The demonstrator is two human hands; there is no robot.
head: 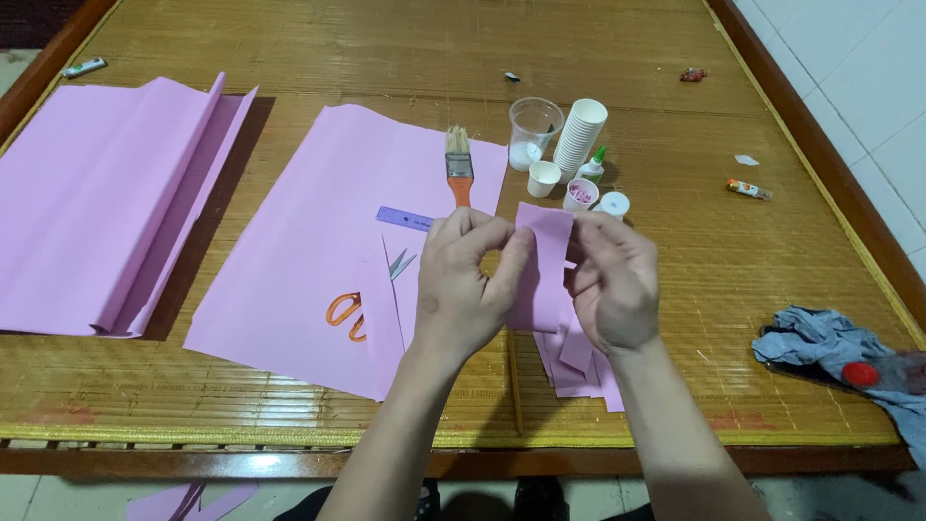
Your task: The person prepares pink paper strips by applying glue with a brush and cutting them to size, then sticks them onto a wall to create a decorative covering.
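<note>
Left hand (461, 294): fingers pinched together on the pink paper strip (542, 260), held above the bench (675, 318).
Right hand (610, 280): fingers closed on the strip's right edge.
Clear cup (533, 132): white stuff at the bottom.
Small paper cup (580, 194): pink bits inside.

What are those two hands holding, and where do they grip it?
Both hold one small pink paper strip. The left hand pinches its left edge near the top between thumb and fingers; the right hand grips its right edge.
</note>
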